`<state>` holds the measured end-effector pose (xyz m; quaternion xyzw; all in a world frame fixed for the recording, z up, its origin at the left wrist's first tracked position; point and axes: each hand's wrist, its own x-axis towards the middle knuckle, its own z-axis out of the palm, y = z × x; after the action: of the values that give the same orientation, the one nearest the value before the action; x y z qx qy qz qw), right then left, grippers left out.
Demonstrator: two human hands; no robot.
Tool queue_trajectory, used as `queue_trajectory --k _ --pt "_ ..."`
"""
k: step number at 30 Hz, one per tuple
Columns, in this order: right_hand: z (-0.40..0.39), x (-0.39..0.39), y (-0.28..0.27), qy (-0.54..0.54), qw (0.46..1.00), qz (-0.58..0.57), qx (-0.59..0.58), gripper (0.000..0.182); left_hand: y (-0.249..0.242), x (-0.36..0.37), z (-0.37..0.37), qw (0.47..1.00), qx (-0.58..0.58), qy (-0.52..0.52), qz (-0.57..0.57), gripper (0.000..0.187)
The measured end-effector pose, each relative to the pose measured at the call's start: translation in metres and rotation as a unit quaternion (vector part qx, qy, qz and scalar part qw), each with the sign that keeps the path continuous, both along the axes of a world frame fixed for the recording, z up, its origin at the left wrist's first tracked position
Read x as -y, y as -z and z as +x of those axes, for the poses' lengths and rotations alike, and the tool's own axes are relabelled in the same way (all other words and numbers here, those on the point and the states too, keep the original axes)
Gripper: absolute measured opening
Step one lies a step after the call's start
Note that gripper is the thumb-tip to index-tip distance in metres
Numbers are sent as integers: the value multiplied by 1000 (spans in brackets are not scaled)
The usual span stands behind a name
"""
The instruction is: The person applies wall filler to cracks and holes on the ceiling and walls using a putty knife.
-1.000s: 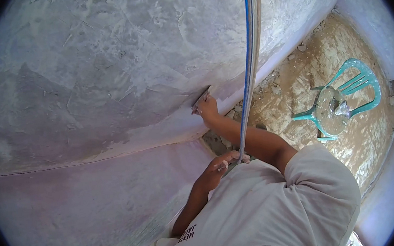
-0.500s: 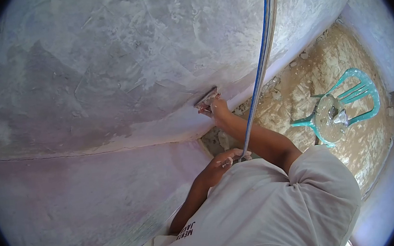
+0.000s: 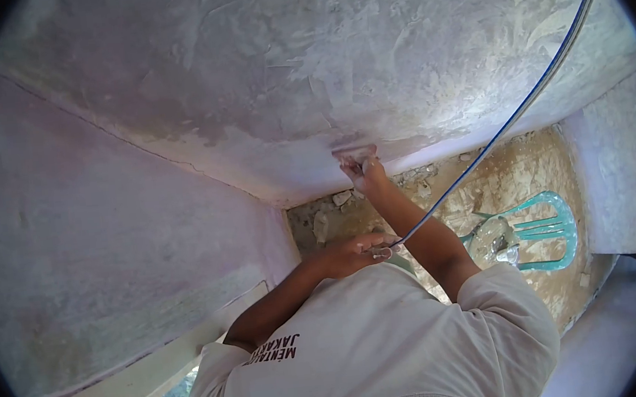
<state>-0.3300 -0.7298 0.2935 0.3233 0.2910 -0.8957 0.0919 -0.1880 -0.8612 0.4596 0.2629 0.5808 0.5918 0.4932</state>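
Observation:
My right hand [image 3: 364, 173] is pressed up near the foot of the plastered wall [image 3: 245, 75]. Its fingers grip a small flat plaster scraper [image 3: 354, 151], whose blade lies against the wall surface. My left hand [image 3: 358, 254] is held close to my shirt, smeared with whitish plaster. Its fingers close around the lower end of a long, thin blue-and-grey strip [image 3: 497, 135], which slants away to the upper right. What kind of thing the strip is, I cannot make out.
A green plastic chair [image 3: 562, 230] stands on the dirt-streaked floor [image 3: 526, 171] at right, with a round plaster-marked thing [image 3: 490, 239] by its seat. Rubble [image 3: 341, 198] lies along the wall's foot. A second wall [image 3: 146, 238] meets the first at left.
My view has turned, so the wall corner slants and the chair appears lower. The strip has swung rightward at its upper end. The scraper has shifted slightly right and its blade lies flatter in view.

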Motion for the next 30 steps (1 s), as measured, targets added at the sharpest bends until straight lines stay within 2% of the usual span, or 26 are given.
queue_trajectory --k 1,4,7,10,13,16,17,20,21,23,25,27,30 --pt "-16 3 -20 16 1000 12 -17 23 1 0 2 1000 -17 2 -10 47" --pt "-55 10 -76 -5 999 -23 33 20 -14 4 8 999 -39 -8 -33 47" --pt "-27 3 -64 25 998 -41 -37 21 -2 7 14 1000 -23 -9 -4 49" --pt "23 4 -60 50 998 -23 -28 21 -1 9 22 999 -18 -36 -9 51" --pt "5 -1 -53 -102 993 38 -45 17 -10 7 30 998 28 -54 -6 52" --pt "-33 -2 -78 3 999 -26 -31 15 12 1 37 997 12 -79 24 48" --pt "-21 -1 -86 16 999 -14 -36 13 16 1 36 997 -18 -73 26 48" --pt "47 -13 -65 6 991 22 -132 13 30 11 30 991 72 -100 46 50" --pt "73 -22 -56 -11 987 59 -148 14 25 11 29 989 36 -136 50 49" --pt "120 -41 -80 -72 986 4 -152 23 25 11 22 983 43 -170 58 43" --pt "153 -67 -40 -5 1000 3 19 31 38 7 15 977 36 -204 47 39" --pt "183 -97 -42 35 999 18 23 31 55 0 9 977 20 -205 56 37" --pt "214 -150 -1 123 992 13 17 20 82 -19 2 976 14 -215 20 36"
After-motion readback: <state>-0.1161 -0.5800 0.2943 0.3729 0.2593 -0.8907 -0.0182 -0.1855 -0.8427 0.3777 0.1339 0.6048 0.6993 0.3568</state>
